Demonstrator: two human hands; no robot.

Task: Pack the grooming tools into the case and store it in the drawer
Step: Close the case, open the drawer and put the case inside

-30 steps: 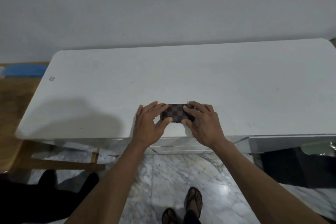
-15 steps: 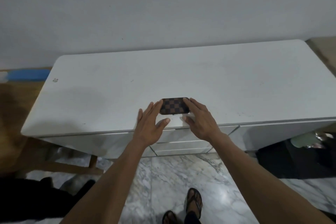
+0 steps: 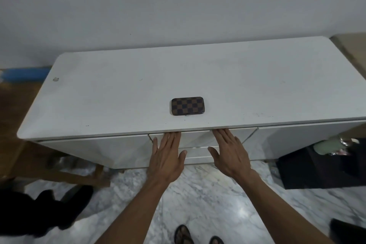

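A small brown-and-black checkered zip case (image 3: 187, 106) lies flat and closed on the white bench (image 3: 118, 95), near its front edge, with nothing touching it. Both hands are below the bench top, spread flat with fingers extended against the white top drawer front (image 3: 196, 138). The left hand (image 3: 166, 156) and the right hand (image 3: 230, 152) are set apart from each other, palms toward the drawer, fingertips reaching up under the lip of the bench top; neither holds anything. The drawer appears closed. Below, a grey-veined marble floor (image 3: 208, 200) and dark sandals (image 3: 183, 234) are visible.
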